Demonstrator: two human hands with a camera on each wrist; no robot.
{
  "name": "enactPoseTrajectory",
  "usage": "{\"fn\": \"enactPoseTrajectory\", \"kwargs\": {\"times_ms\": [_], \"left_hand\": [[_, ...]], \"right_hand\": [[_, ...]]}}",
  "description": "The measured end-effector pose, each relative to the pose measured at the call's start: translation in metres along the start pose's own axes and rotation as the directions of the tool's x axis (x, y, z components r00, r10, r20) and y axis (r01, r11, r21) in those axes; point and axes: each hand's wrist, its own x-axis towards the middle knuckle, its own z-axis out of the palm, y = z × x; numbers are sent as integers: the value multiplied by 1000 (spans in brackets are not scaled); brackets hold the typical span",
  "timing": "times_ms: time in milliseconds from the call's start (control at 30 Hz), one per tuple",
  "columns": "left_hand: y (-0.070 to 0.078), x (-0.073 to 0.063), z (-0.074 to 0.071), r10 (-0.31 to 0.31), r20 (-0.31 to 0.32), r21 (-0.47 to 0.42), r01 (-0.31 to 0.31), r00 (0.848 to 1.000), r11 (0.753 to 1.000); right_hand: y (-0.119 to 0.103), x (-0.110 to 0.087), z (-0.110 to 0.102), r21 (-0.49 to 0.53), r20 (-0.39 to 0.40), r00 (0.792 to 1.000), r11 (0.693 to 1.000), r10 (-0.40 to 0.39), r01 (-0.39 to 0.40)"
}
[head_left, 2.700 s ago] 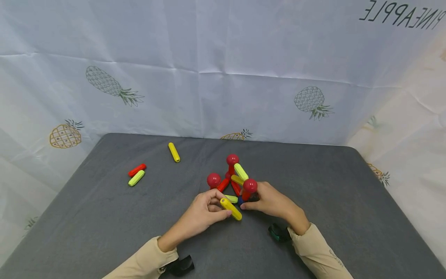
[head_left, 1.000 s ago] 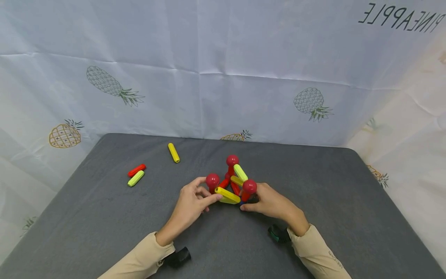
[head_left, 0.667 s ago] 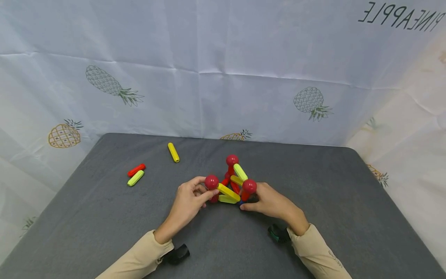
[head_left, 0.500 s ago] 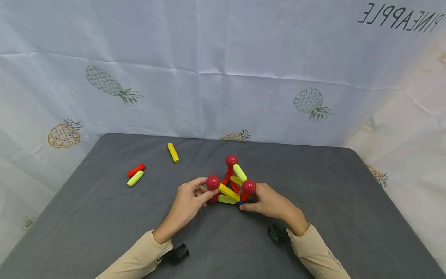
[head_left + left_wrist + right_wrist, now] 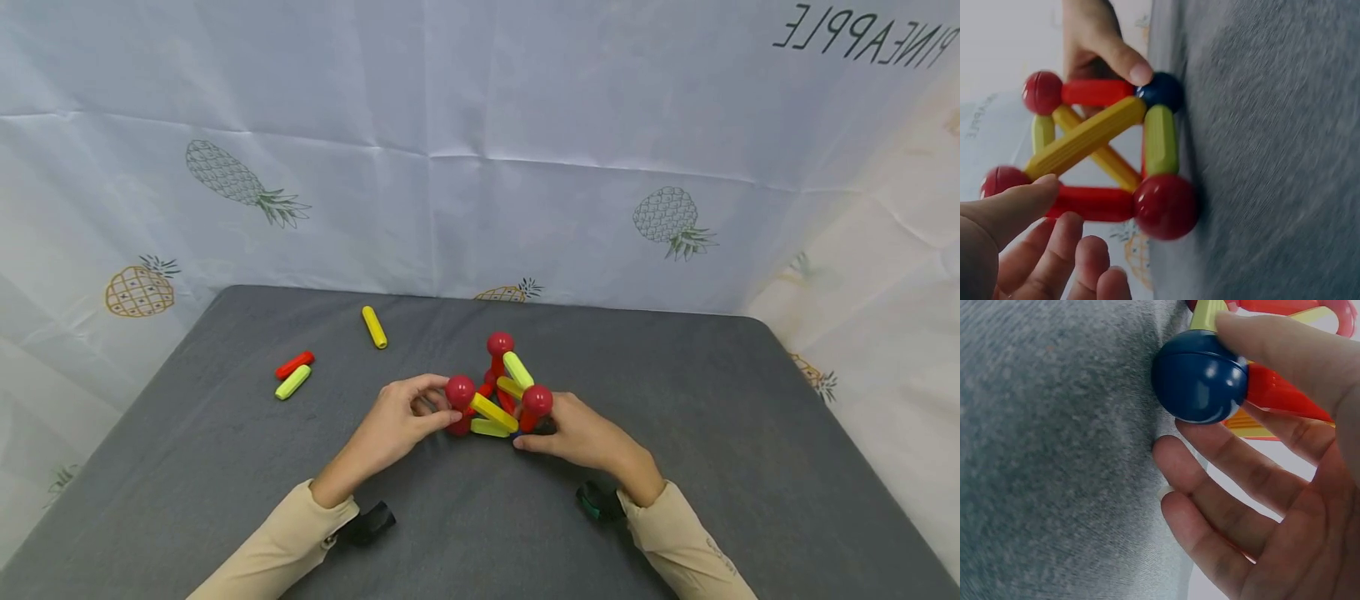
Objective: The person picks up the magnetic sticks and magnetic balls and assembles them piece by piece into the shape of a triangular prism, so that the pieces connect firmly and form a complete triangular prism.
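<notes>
A toy frame of magnetic sticks (image 5: 517, 369) and balls stands near the table's middle. My left hand (image 5: 401, 421) holds its left corner, thumb and forefinger about the upper red ball (image 5: 460, 392). In the left wrist view, the thumb lies by the end of a yellow stick (image 5: 1088, 137), which slants from that ball to the blue ball (image 5: 1161, 92). A red upright stick (image 5: 1097, 203) runs to the lower red ball (image 5: 1166, 206). My right hand (image 5: 588, 433) grips the blue-ball corner, its thumb over the ball and fingers behind; the right wrist view shows this ball (image 5: 1199, 376) close up.
Loose on the grey table (image 5: 675, 383) lie a yellow stick (image 5: 374, 327) at the back, and a red stick (image 5: 295, 365) beside a yellow-green stick (image 5: 293, 382) to the left. A pineapple-print cloth (image 5: 450, 225) hangs behind the table.
My left hand has carried the yellow stick onto the frame's front, where it now slants between two balls. The hand then shifted left onto the red ball. My right hand stays at its corner.
</notes>
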Motion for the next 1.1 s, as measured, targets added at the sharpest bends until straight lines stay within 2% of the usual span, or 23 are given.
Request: {"fn": "enactPoseTrajectory", "kwargs": {"times_ms": [200, 500, 733, 1100], "left_hand": [[-2, 2, -13, 6, -1, 30, -6, 1000, 1000], [-7, 5, -33, 28, -56, 60, -25, 998, 998], [-11, 6, -46, 59, -67, 108, -51, 996, 993], [-26, 8, -69, 110, -90, 202, -90, 990, 975]], "right_hand": [[1, 0, 1, -4, -11, 1000, 1000, -16, 16], [1, 0, 1, -8, -14, 1000, 1000, -20, 19], [1, 1, 1, -3, -7, 1000, 1000, -15, 15], [0, 1, 1, -2, -6, 1000, 1000, -7, 7]]}}
